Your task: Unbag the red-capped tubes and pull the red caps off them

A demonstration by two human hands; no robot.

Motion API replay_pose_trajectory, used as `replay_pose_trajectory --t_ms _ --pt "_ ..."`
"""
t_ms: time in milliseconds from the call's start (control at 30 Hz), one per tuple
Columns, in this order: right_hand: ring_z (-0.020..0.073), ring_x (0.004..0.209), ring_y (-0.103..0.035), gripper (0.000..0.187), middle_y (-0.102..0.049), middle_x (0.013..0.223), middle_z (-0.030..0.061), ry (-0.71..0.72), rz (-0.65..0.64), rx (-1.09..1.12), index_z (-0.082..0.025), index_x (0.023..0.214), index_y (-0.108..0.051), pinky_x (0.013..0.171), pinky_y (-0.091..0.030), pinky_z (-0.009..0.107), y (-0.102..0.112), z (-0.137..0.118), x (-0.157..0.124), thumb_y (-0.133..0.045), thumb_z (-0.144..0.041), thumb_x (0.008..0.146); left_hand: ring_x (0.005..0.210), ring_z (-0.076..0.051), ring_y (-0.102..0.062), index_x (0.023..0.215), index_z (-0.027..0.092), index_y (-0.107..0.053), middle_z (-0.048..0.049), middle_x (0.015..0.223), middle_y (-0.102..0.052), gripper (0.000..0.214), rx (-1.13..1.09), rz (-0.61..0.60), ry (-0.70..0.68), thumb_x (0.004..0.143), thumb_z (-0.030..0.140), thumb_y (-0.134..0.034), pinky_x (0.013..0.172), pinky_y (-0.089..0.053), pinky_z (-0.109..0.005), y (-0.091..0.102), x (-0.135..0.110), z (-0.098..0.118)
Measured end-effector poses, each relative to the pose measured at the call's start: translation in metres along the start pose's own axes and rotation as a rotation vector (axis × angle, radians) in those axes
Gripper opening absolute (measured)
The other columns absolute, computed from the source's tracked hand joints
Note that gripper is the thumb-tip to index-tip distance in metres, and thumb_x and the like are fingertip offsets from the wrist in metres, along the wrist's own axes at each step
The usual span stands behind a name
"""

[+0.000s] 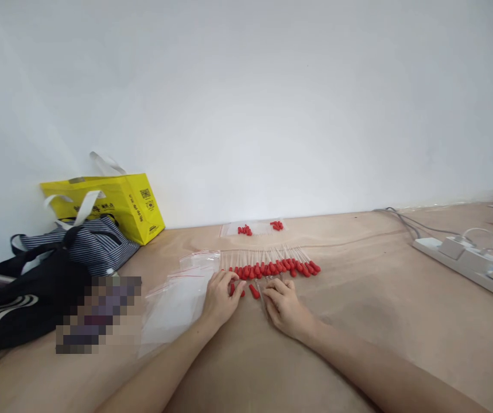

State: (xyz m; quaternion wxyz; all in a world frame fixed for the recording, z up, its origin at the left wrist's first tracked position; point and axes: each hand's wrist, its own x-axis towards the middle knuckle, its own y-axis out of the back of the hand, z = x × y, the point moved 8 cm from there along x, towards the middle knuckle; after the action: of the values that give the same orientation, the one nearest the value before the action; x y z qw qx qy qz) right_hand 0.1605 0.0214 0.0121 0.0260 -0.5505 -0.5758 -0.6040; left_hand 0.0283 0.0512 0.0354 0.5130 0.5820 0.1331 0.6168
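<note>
Red rubber bulbs show at the fingers of my left hand [221,297], which is closed in a pinch on one of them. A loose red bulb [254,291] lies on the table between my hands. With curled fingers, my right hand [284,304] grips a thin clear glass tube [261,293]; its fingertips partly hide the tube. Just beyond both hands, a row of droppers [272,267] with red bulbs lies side by side, bulbs toward me and clear stems pointing away.
Clear zip bags [173,307] lie left of my left hand. Farther back, another bag [229,229] lies by more red bulbs [276,225]. A yellow bag [145,209], striped bag [95,246] and black bag [52,287] stand left. A power strip [478,261] with cables sits right.
</note>
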Motion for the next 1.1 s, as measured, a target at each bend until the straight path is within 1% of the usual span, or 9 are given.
replay_pose_trajectory --t_ms 133,300,467,600,767,833,867,967,1100 --pt "0.0135 0.08 -0.049 0.016 -0.054 0.084 0.0047 -0.006 -0.096 0.036 -0.016 0.08 -0.056 0.074 -0.029 0.031 -0.003 -0.004 0.001 -0.041 -0.013 0.08 0.08 -0.019 -0.053 0.07 0.018 -0.057 -0.0026 0.076 -0.06 0.018 0.107 -0.113 0.142 0.076 0.033 -0.049 0.075 -0.039 -0.031 -0.009 0.02 -0.013" --pt "0.0146 0.084 -0.049 0.013 -0.054 0.086 0.0044 -0.019 -0.186 0.06 -0.017 0.081 -0.056 0.077 -0.027 0.033 -0.001 -0.007 0.002 -0.043 -0.019 0.08 0.083 -0.025 -0.053 0.058 0.018 -0.06 -0.0066 0.073 -0.06 0.028 0.177 -0.177 0.291 0.072 0.04 -0.05 0.07 -0.039 -0.035 -0.024 0.04 -0.024" --pt "0.0137 0.08 -0.049 0.014 -0.054 0.083 0.0036 -0.035 -0.127 0.051 -0.017 0.083 -0.057 0.077 -0.027 0.033 0.004 -0.006 0.003 -0.044 -0.022 0.081 0.079 -0.026 -0.055 0.048 0.018 -0.058 -0.0064 0.059 -0.059 0.029 0.205 -0.257 0.394 0.067 0.039 -0.052 0.063 -0.039 -0.032 -0.04 0.048 -0.029" --pt "0.013 0.078 -0.05 0.016 -0.055 0.08 0.0026 -0.053 -0.016 0.044 -0.018 0.079 -0.058 0.078 -0.026 0.033 0.013 0.0 0.0 -0.043 -0.02 0.082 0.074 -0.025 -0.057 0.043 0.017 -0.053 -0.0055 0.051 -0.056 0.028 0.212 -0.281 0.402 0.067 0.032 -0.052 0.061 -0.039 -0.03 -0.038 0.053 -0.027" --pt "0.0138 0.078 -0.052 0.016 -0.056 0.081 0.0033 -0.066 0.087 -0.002 -0.019 0.083 -0.059 0.077 -0.027 0.034 0.03 0.017 -0.009 -0.044 -0.018 0.08 0.074 -0.018 -0.055 0.053 0.016 -0.052 -0.004 0.065 -0.058 0.023 0.17 -0.273 0.249 0.074 0.025 -0.046 0.067 -0.04 -0.027 -0.01 0.039 -0.011" --pt "0.0152 0.08 -0.052 0.017 -0.056 0.083 0.0043 -0.065 0.124 -0.048 -0.019 0.089 -0.059 0.077 -0.029 0.034 0.038 0.022 -0.012 -0.045 -0.019 0.079 0.075 -0.016 -0.054 0.064 0.017 -0.052 -0.0031 0.073 -0.058 0.019 0.127 -0.258 0.142 0.079 0.024 -0.042 0.068 -0.041 -0.026 0.001 0.024 -0.002" --pt "0.0163 0.082 -0.051 0.019 -0.056 0.086 0.0053 -0.062 0.143 -0.069 -0.019 0.094 -0.058 0.077 -0.029 0.034 0.042 0.023 -0.013 -0.045 -0.02 0.079 0.071 -0.016 -0.054 0.066 0.017 -0.051 -0.0027 0.073 -0.057 0.019 0.086 -0.245 0.043 0.08 0.023 -0.039 0.065 -0.042 -0.027 0.005 0.015 0.006" --pt "0.0207 0.093 -0.048 0.032 -0.054 0.1 0.0096 -0.033 0.156 -0.113 -0.019 0.109 -0.052 0.079 -0.03 0.037 0.049 0.02 -0.013 -0.048 -0.027 0.078 0.064 -0.016 -0.053 0.07 0.018 -0.048 -0.0018 0.069 -0.055 0.018 0.052 -0.2 -0.184 0.083 0.021 -0.036 0.058 -0.042 -0.027 0.008 -0.013 0.024" --pt "0.0215 0.099 -0.045 0.035 -0.055 0.106 0.0087 0.083 0.043 -0.157 -0.023 0.111 -0.051 0.087 -0.023 0.041 0.04 0.003 -0.01 -0.052 -0.032 0.078 0.063 -0.016 -0.052 0.072 0.018 -0.048 -0.0024 0.069 -0.056 0.021 0.097 -0.101 -0.368 0.086 0.021 -0.034 0.059 -0.043 -0.028 0.001 -0.033 0.041"
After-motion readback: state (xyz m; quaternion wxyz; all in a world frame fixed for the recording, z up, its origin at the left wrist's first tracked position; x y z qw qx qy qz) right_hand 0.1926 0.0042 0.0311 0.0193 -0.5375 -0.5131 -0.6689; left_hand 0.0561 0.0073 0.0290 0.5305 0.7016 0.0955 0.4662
